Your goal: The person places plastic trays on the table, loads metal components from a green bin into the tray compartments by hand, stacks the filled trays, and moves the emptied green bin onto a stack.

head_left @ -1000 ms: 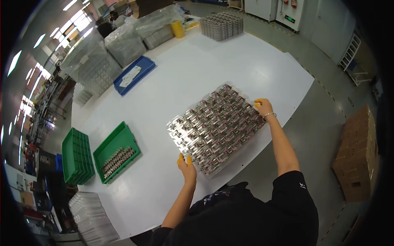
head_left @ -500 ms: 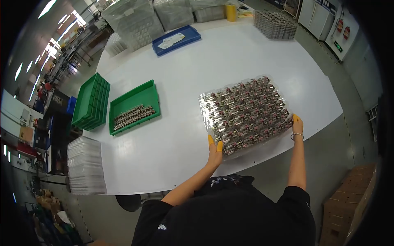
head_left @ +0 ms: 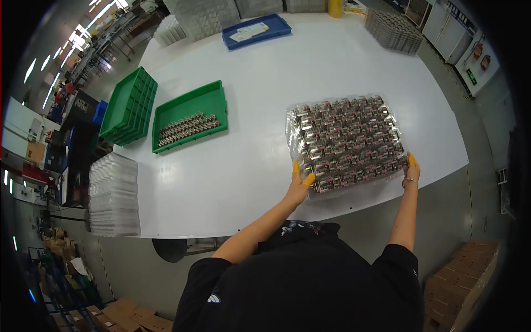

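Observation:
A clear plastic blister tray (head_left: 291, 135) lies near the front edge of the table, right of the middle. Rows of small shiny metal parts (head_left: 349, 138) with reddish bits fill it. My left hand (head_left: 300, 186) grips the tray's near left corner, yellow covers on its thumb and finger. At the near right corner, my right hand (head_left: 412, 169) is closed on the tray's edge, also with yellow fingertip covers and a bracelet at the wrist. The fingers under the tray are hidden. Whether a second tray lies beneath I cannot tell.
A green tray (head_left: 193, 95) with metal parts (head_left: 188, 128) stands left, beside stacked green trays (head_left: 128, 105). Clear trays (head_left: 113, 196) are piled at the front left corner. A blue tray (head_left: 271, 26) and another tray stack (head_left: 392, 31) stand at the back.
The camera view has tilted and turned, so the table and everything on it sit higher and further right in the picture. Both hands keep hold of the same tray corners.

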Demonstrator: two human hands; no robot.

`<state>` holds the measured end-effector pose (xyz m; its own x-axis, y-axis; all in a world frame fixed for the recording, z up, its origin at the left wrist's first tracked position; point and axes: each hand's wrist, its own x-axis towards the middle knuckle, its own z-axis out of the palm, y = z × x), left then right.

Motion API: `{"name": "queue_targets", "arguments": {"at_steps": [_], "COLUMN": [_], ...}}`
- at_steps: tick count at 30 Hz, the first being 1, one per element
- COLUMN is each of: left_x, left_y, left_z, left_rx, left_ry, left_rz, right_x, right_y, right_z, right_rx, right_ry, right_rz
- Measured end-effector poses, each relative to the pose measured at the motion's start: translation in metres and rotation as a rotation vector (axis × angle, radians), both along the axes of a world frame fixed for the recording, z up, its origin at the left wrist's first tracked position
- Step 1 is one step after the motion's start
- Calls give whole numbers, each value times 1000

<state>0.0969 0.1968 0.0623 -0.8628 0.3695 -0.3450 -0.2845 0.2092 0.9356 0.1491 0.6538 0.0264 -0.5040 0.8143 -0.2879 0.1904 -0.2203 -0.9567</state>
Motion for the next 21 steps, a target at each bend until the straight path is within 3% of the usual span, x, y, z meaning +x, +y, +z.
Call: {"name": "queue_targets", "arguments": {"at_steps": [3,6,12,17,18,19,21], "left_x": [-1,-8,-8,-2,3,8,22], "left_y": [-4,-7,-59,-197,-226,-256,-325], "left_z": [3,-12,-46,-34,-28,-23,-17], "left_rx": [130,127,121,10,-23,-55,-123], "left_ry": [-124,-60,-103,-11,31,76,156], "left_rz": [-12,24,251,722,852,976,1200], "right_x": [7,6,-1,-9,-27,-46,-85], "right_y": [4,4,4,9,-42,-106,-232], "right_z": [-2,-4,-2,1,29,58,94], "right_rx": [-7,-19,577,983,1065,961,882], "right_ry": [4,46,-184,-163,-88,-9,118], "right_rz": [23,47,-157,-103,-96,-71,176]}}
